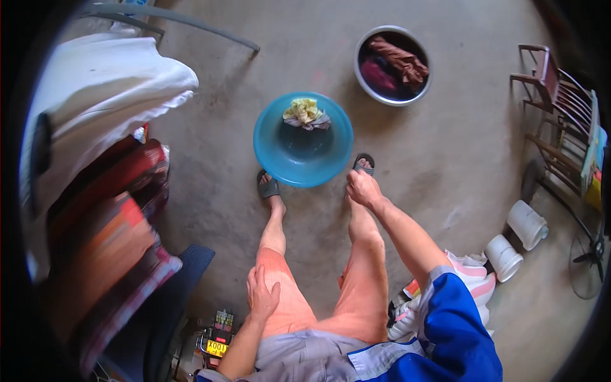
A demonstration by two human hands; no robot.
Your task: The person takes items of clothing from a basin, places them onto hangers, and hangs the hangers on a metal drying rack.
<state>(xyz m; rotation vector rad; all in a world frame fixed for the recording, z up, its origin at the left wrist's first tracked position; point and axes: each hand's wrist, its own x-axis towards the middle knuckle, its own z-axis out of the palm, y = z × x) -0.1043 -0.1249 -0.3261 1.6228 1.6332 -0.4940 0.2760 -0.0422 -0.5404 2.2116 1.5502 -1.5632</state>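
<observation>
Left hand (262, 294) flat on thigh (fingers spread); right hand (363, 188), seemingly empty, beside blue basin (273, 156).

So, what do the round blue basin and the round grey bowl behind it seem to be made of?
Round blue basin: probably plastic, with an even colour and a soft, smooth sheen. Round grey bowl: probably metal, with a thin, pale, shiny rim.

Bare concrete floor (445, 159) lies open to the right of the blue basin (303, 141), up to the metal bowl (392, 65) of dark clothes. The right hand (363, 188) hangs just beside the basin's rim. Hanging laundry (108, 165) crowds the left side; white buckets (515, 239) and a wooden rack (560, 114) block the far right.
</observation>
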